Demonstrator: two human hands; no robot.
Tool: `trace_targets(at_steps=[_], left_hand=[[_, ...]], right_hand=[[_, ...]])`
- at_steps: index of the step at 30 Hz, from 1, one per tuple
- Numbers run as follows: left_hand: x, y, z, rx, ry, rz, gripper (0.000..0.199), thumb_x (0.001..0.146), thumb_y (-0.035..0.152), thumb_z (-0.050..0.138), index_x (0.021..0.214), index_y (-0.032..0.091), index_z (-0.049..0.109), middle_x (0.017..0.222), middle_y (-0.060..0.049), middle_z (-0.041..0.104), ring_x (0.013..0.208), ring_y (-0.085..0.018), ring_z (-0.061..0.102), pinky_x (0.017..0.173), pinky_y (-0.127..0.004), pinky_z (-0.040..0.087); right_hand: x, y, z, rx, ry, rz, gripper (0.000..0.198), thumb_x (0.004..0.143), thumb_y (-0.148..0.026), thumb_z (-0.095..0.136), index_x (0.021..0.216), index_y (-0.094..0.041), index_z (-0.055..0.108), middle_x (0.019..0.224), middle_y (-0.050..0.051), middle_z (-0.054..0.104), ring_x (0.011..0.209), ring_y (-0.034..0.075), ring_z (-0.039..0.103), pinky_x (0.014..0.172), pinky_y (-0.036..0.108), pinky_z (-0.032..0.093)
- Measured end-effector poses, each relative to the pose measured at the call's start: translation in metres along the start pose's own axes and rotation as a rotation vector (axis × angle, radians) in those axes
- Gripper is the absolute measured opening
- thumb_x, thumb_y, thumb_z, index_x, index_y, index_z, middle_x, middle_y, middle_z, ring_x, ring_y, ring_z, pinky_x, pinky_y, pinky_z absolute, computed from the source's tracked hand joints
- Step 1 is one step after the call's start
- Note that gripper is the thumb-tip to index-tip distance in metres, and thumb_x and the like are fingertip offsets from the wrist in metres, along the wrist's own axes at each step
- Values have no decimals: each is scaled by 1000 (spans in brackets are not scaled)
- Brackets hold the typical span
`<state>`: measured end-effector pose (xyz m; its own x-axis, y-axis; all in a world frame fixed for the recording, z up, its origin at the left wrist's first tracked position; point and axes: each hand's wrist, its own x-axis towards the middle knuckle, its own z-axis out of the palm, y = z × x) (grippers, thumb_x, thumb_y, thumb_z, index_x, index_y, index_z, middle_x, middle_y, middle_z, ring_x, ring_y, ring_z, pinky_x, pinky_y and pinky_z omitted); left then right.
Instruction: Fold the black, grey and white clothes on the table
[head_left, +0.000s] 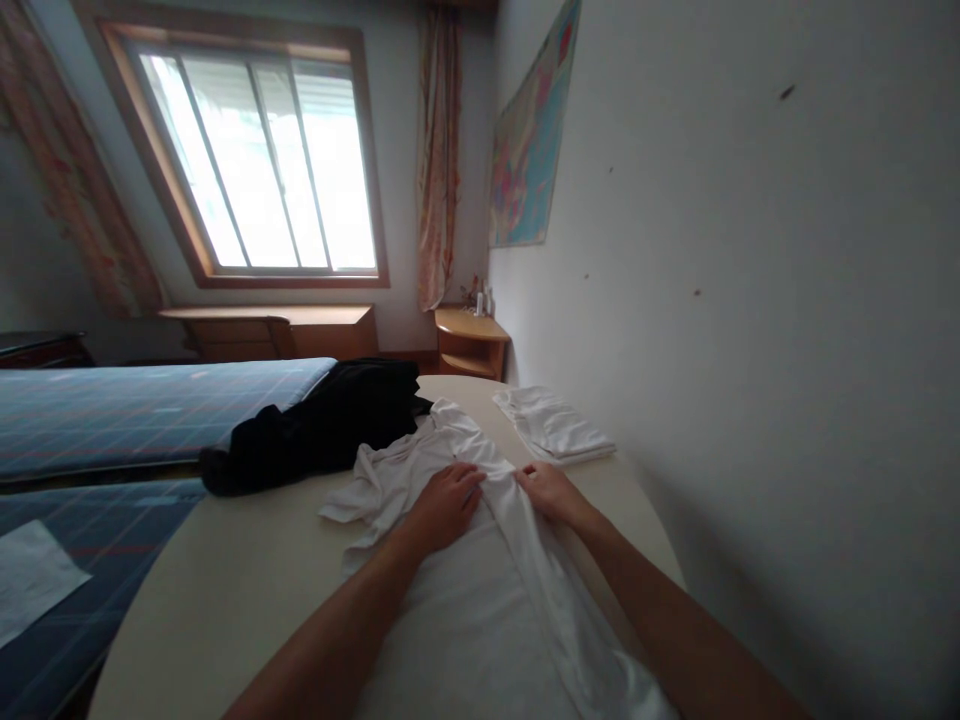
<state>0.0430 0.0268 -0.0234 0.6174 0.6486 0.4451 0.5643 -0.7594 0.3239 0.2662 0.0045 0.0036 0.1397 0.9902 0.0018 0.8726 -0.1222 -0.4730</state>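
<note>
A white T-shirt (480, 590) lies spread lengthwise over the round table, its right side folded inward in a long, loose strip. My left hand (450, 500) is on the upper part of the shirt, fingers bent and closed on the cloth beside the folded strip. At the shirt's right edge my right hand (553, 492) pinches the fabric between thumb and fingers. The two hands are a short distance apart, with creased cloth between them. A sleeve spreads out to the left of my left hand. The shirt's lower end runs out of view at the bottom.
The cream round table (217, 590) stands against the white wall (787, 400). A folded white garment (555, 425) lies at its right rear, and a black garment (322, 425) at its left rear. Beyond on the left are blue plaid mattresses (150, 410) and a white sheet (34, 575).
</note>
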Motion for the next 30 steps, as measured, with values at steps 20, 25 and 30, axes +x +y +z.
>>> trace_targets(at_steps=[20, 25, 30], left_hand=[[-10, 17, 5, 2, -85, 34, 40, 90, 23, 56, 130, 26, 59, 143, -10, 53, 140, -29, 38, 117, -51, 33], [-6, 32, -8, 8, -75, 43, 34, 87, 19, 57, 120, 25, 62, 132, -9, 59, 129, -27, 48, 112, -48, 37], [-7, 71, -23, -94, -218, 384, 24, 89, 25, 58, 112, 26, 65, 116, -5, 67, 109, -22, 60, 101, -36, 43]], right_hand=[[4, -17, 18, -123, -14, -457, 37, 100, -27, 40, 128, -17, 63, 133, 11, 62, 127, 20, 53, 109, 32, 35], [-1, 0, 26, -133, 7, -564, 43, 103, -29, 31, 133, -17, 59, 142, 11, 57, 134, 22, 47, 114, 41, 32], [-3, 4, 12, -127, -42, -597, 43, 102, -30, 35, 132, -17, 62, 140, 10, 59, 133, 21, 50, 114, 37, 33]])
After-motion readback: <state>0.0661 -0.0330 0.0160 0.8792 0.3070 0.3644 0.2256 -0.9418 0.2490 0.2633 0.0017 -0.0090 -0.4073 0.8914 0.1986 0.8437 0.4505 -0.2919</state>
